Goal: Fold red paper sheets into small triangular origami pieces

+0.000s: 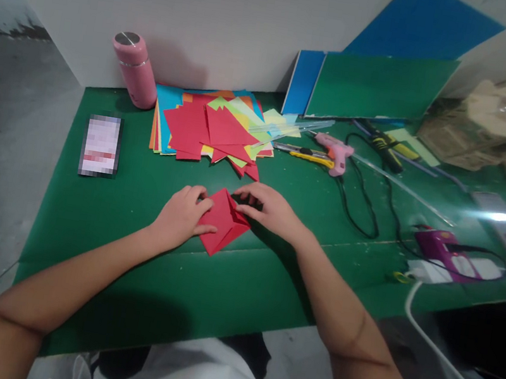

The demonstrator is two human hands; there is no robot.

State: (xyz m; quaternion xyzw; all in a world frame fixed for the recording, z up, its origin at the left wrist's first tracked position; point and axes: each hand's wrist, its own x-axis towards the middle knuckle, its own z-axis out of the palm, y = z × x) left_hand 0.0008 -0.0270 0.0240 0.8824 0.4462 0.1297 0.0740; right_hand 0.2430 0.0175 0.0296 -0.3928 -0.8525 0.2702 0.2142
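Observation:
A red folded paper [215, 225] lies on the table in front of me, turned like a diamond, with a raised flap on its right half. My left hand [182, 217] holds it down at the left side, fingers bent and thumb on the paper. At the upper right edge, my right hand [265, 209] pinches the lifted flap between thumb and fingers. Just beyond the hands is a pile of coloured sheets with red paper [186, 126] on top.
A pink bottle [136, 72] and a blurred-out flat item [101, 146] are at the left. A yellow utility knife [311, 156], pink glue gun [335, 154], cable and purple device [447, 252] sit rightward. Green and blue boards [379, 88] lean on the wall.

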